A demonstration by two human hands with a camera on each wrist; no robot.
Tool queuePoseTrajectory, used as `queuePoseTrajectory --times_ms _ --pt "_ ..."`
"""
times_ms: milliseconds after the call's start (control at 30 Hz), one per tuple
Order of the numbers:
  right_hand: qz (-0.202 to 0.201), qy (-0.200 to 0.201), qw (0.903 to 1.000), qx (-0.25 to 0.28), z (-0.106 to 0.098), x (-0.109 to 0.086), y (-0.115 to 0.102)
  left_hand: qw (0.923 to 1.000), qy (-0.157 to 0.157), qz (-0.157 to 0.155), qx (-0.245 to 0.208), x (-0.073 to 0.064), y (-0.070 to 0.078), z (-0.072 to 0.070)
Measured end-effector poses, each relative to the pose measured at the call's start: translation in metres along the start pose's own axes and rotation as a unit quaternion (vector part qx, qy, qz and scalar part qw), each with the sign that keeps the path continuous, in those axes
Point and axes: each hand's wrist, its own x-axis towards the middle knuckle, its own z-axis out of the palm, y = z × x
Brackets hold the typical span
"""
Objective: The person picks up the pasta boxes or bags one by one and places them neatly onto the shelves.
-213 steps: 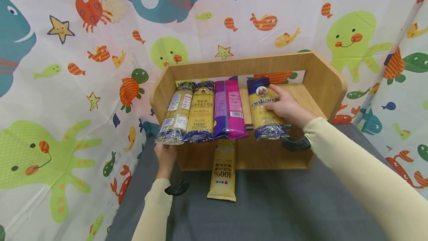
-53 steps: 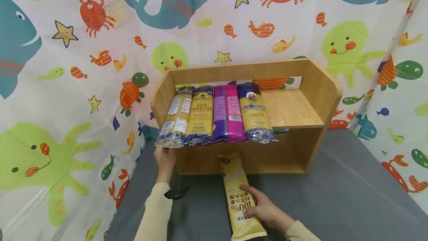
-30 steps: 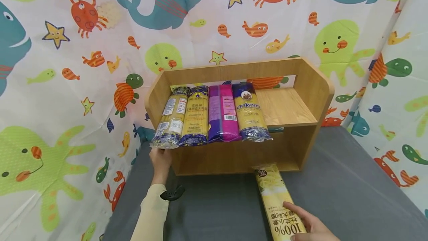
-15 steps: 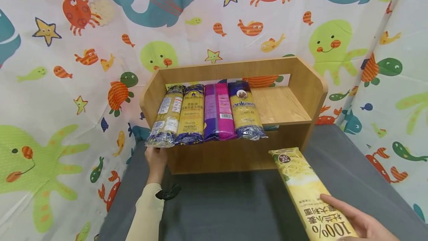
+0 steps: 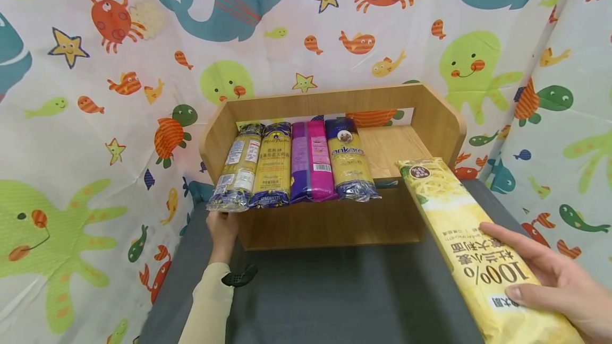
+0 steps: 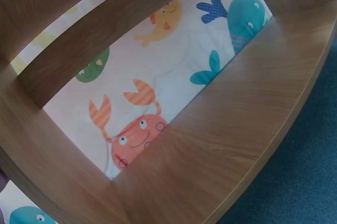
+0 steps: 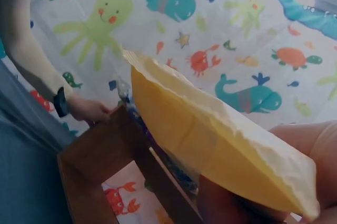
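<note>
My right hand (image 5: 550, 275) grips a long yellow pasta packet (image 5: 459, 227), thumb on its front and fingers along its far edge. The packet is raised at the right, its upper end overlapping the right end of the wooden shelf (image 5: 334, 224) in the head view. At the shelf's left side, my left hand (image 5: 222, 232) holds the side panel below the upper board; its fingertips are hidden in the head view. Lying side by side on the upper board are spaghetti packets: a clear one (image 5: 239, 166), a yellow one (image 5: 271, 166), a pink-purple one (image 5: 313, 161) and a blue-yellow one (image 5: 351, 158).
Bare board (image 5: 389, 147) shows on the upper shelf, right of the blue-yellow packet. The lower compartment (image 6: 237, 113) has an open back. A dark grey tabletop (image 5: 325, 296) spreads in front. A sea-animal printed curtain (image 5: 306, 15) hangs behind and at the sides.
The blue-yellow packet was set down beside the pink one and released. My right hand then took the yellow packet from below, moved it right and lifted it. My left hand stayed at the shelf.
</note>
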Motion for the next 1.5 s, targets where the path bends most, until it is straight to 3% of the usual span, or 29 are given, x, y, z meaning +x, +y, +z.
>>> queuePoseTrajectory --times_ms 100,300,433,533,667,1067,1200,1333,1500 --pt "-0.002 0.029 0.9978 -0.060 -0.001 0.020 -0.016 1.0000 0.005 0.004 0.005 -0.001 -0.001 0.000" --pt "-0.004 0.037 0.9935 -0.107 -0.007 0.061 -0.034 1.0000 -0.004 -0.004 0.005 -0.003 -0.001 0.000" --pt "0.008 0.100 0.9791 -0.177 -0.007 0.089 -0.043 1.0000 -0.003 -0.005 -0.003 -0.002 -0.001 0.001" --pt "0.032 0.162 0.9545 -0.248 -0.002 0.113 -0.054 1.0000 0.004 0.000 -0.007 -0.001 -0.001 0.000" --pt "0.049 0.214 0.9190 -0.327 0.003 0.139 -0.069 1.0000 0.005 -0.001 -0.005 -0.001 0.000 0.000" --pt "0.047 0.306 0.8133 -0.493 0.010 0.185 -0.093 0.9998 0.010 0.014 -0.004 -0.002 0.000 0.001" --pt "0.041 0.322 0.7892 -0.521 0.008 0.195 -0.094 0.9998 0.005 0.019 0.002 -0.003 -0.001 0.001" --pt "0.032 0.323 0.7769 -0.540 0.009 0.201 -0.093 0.9999 0.008 0.010 -0.001 -0.003 -0.002 -0.001" --pt "0.033 0.327 0.7364 -0.592 0.011 0.201 -0.091 0.9998 0.012 0.018 -0.003 0.000 -0.002 -0.001"
